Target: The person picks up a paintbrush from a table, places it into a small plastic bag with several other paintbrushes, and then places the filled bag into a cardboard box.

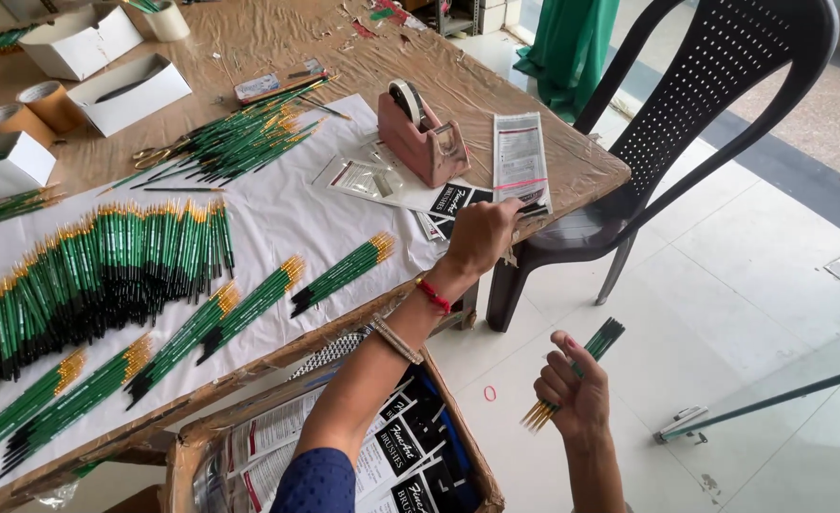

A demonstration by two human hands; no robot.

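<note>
- A small bundle of green paintbrushes (572, 375) is grasped in the right hand (572, 389), fingers clenched around its middle; the gold ferrule ends stick out below the grip, the dark ends above it.
- The bundle is held in the air off the bench (277, 38) edge, over the pale tiled floor (752, 275).
- The left hand (481, 233) is stretched forward to the bench edge, fingers closed on a clear plastic sleeve (520, 166) with a dark printed card.
- A red thread and a bangle are worn on the left wrist.
- Just beyond the left grip a pink tape dispenser (420, 138) is seen, standing on the bench, with more flat sleeves (372, 180) lying beside it.
- Left of the left grip, small bundles of green brushes (344, 274) are laid in rows on a white sheet (277, 214); farther left a large fanned pile of brushes (87, 275) is spread.
- A loose heap of brushes (239, 138) and white cardboard boxes (125, 90) are seen far beyond the grip, well apart from it.
- Under the left forearm an open carton (344, 456) of packed brush sleeves is seen, on the floor beside the bench.
- Right of the left grip, a dark plastic chair (714, 85) is placed near the bench corner.
- A red rubber band (489, 392) lies on the floor, near the right grip.
</note>
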